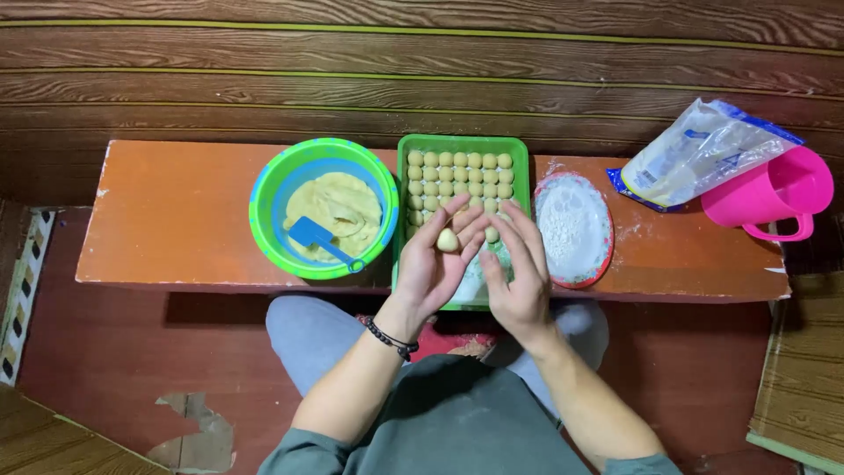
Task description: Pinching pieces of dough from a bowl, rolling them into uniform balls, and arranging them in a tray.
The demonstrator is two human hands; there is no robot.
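Nearest to the camera I see grey-green sleeves and two forearms, person sitting on the floor w/ knees under the low orange bench [176, 220]. Left hand [437, 264] is open, palm up, fingers apart and a bit curled, and the small dough ball [447, 239] lies on the palm near the finger roots, above the green tray [519, 149]. Right hand [519, 273] stands just beside it, fingers spread and holding nothing, edge toward the ball; it covers part of the tray front.

To roll well, I think the palms should meet flat w/ light pressure, so the ball comes out round and same size as the rows of balls [459, 173] in the tray back.

Left of the tray is the green bowl [264, 202] w/ dough and a blue scraper [312, 234]; right is the flour plate [603, 255], its rim near the bench front edge. Pink jug [778, 189] and plastic bag [694, 149] sit at the far right end, well apart. Free room is the tray front and the bench left end.
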